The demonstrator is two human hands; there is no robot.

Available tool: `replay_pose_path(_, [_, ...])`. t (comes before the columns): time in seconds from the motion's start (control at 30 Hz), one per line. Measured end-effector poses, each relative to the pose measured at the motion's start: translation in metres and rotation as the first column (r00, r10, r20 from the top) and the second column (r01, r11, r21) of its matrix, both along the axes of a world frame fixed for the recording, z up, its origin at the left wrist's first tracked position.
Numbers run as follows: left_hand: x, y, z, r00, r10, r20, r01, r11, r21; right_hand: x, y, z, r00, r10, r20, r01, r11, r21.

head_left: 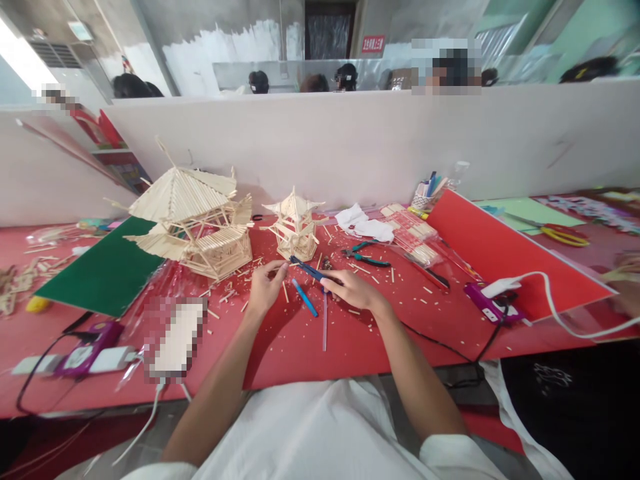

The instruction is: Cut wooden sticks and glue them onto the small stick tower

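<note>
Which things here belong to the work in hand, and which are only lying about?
Likely in the work:
- dark-blue tool, in the right hand, close to the left hand
- small stick model
- large stick model

Apparently lying about:
- green board
- red board
- scissors

A red sign (373, 44) with one row of white Chinese characters hangs on the far wall, right of the dark doorway (329, 32); it appears to read "卫生间请上三楼", a direction to a restroom on the third floor, though the strokes are small and soft. Other printing is beyond reading: red print covers the clear packets (413, 230) at the far right of the red table (280, 363), too fine to make out, and pale labels mark the purple power strips, left (103, 337) and right (493, 308). White linework on the black cloth (565, 413), near right, forms no legible word.
</note>
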State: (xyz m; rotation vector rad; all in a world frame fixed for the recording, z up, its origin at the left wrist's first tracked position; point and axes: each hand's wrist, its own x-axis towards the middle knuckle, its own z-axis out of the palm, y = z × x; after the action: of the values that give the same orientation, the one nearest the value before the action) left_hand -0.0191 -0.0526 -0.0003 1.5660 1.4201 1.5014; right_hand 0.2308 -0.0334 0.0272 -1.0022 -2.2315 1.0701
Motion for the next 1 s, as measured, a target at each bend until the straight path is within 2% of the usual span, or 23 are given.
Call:
replay_pose_path(0.5, [-0.0029,0.002,-0.0054,0.997,-0.003,-0.078,0.007,0.999,0.053,0.0015,0.0001,0.0022,0.999,0.008,0.049,-0.008,1.0,-0.001])
replay_pose_path(1.0, [-0.0041,0.0009,-0.005,0.991,0.016,-0.133,-0.01,0.999,0.047,0.0017,-0.0003,0.0019,0.997,0.004,0.074,-0.006,1.0,0.017])
